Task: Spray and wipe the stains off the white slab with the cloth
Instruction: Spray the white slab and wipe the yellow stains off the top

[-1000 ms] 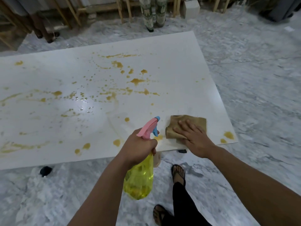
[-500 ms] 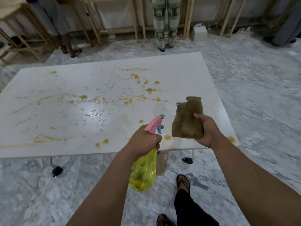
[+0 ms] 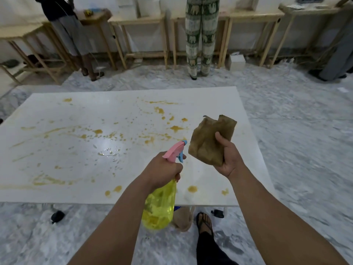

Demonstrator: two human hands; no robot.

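Observation:
A white slab (image 3: 76, 111) lies low over the floor, spattered with yellow-brown stains (image 3: 175, 128) across its middle and near edge. A wet patch (image 3: 107, 152) glistens near its centre. My left hand (image 3: 162, 170) grips a yellow spray bottle (image 3: 159, 205) by its pink trigger head, nozzle pointing over the slab. My right hand (image 3: 228, 159) holds a folded brown cloth (image 3: 208, 142) up in the air above the slab's right part, clear of the surface.
Wooden tables (image 3: 137, 22) line the far wall, with three people standing there, one in elephant-print trousers (image 3: 200, 39). The floor is grey marble (image 3: 305, 131). My sandalled foot (image 3: 205, 224) is by the slab's near edge, next to a black caster (image 3: 217, 213).
My right hand lifted the cloth off the slab's near right corner and now holds it in the air. The view tilted up, showing the far wall.

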